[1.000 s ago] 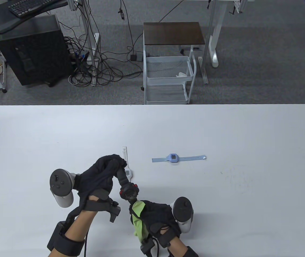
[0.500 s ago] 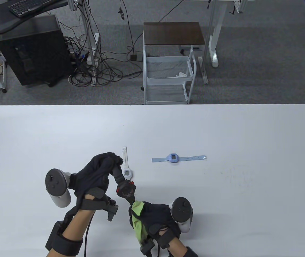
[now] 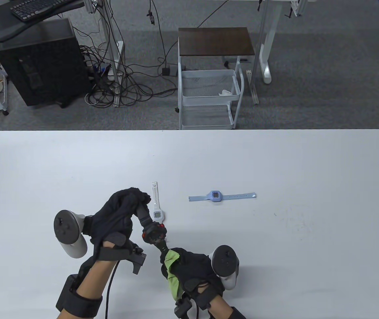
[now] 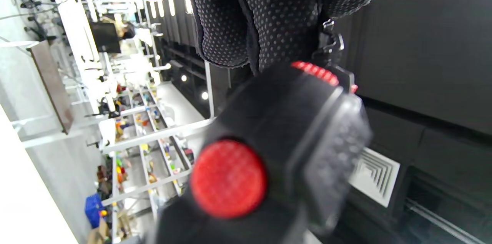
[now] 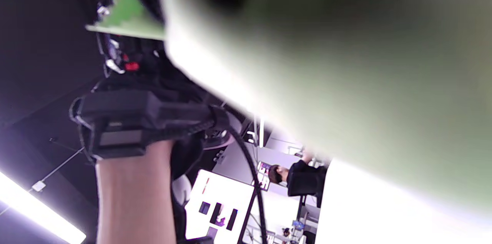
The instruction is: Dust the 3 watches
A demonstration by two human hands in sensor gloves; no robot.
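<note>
A black watch with red buttons [image 3: 154, 233] is held off the table, its upper strap gripped by my left hand [image 3: 124, 212]. It fills the left wrist view as a blurred black watch [image 4: 276, 148] under the gloved fingers [image 4: 269, 9]. My right hand [image 3: 189, 265] holds a green cloth [image 3: 172, 269] against the watch's lower strap. The cloth [image 5: 330, 55] blurs across the right wrist view. A white watch [image 3: 157, 207] lies on the table just behind the hands. A light blue watch [image 3: 221, 196] lies flat to the right.
The white table [image 3: 309, 232] spreads wide to the right and left of the hands. Beyond its far edge stand a white wire cart [image 3: 209, 96], a black computer tower [image 3: 40, 66] and tangled cables [image 3: 116, 86] on the floor.
Both hands and the black watch have shifted slightly left and toward me. More of the white watch's face shows behind them. The grips are unchanged.
</note>
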